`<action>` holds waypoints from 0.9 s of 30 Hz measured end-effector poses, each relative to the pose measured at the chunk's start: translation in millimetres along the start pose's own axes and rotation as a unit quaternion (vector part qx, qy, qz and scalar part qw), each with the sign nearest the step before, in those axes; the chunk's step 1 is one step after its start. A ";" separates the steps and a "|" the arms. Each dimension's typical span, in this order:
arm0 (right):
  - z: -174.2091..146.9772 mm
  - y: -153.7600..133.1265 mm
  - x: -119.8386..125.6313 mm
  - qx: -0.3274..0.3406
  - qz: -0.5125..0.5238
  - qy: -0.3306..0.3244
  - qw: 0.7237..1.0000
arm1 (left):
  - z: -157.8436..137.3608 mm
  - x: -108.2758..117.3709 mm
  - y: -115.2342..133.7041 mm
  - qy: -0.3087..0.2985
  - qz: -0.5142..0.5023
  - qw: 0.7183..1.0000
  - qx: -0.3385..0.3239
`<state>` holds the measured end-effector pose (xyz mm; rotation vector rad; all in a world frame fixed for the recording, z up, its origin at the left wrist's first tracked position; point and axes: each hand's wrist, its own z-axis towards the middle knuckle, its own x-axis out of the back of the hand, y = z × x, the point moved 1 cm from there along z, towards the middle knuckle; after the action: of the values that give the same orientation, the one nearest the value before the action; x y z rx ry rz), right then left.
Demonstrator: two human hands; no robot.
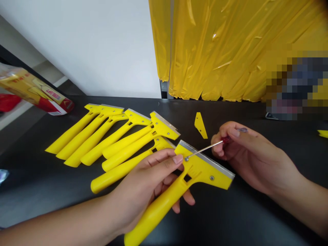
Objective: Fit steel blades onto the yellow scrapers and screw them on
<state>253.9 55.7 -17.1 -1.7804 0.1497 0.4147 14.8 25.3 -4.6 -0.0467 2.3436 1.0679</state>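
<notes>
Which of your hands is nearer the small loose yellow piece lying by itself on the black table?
Right. The right hand, gripping a small screwdriver, sits just right of the loose yellow piece. The left hand holds the scraper lower down, farther from it.

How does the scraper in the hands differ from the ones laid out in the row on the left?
The held scraper is gripped by the left hand, lifted off the table; the row of scrapers lies flat, untouched. The right hand sets a screwdriver to the held one's screw; none touches the row. All are yellow, metal-bladed.
</notes>
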 end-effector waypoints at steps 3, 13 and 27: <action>1.6 0.2 0.4 0.004 0.008 -0.008 1.000 | 0.2 1.2 0.3 0.000 0.002 1.000 -0.001; 3.4 4.9 3.8 0.024 0.010 -0.031 0.999 | 0.0 1.6 -1.1 -0.006 -0.010 1.000 -0.001; 5.5 5.5 5.5 0.037 0.005 -0.037 0.999 | 1.0 3.1 -1.7 -0.001 -0.008 1.000 -0.002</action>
<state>256.2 60.3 -25.1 -1.6909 0.1216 0.4757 13.0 25.5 -7.9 -0.0670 2.3357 1.0644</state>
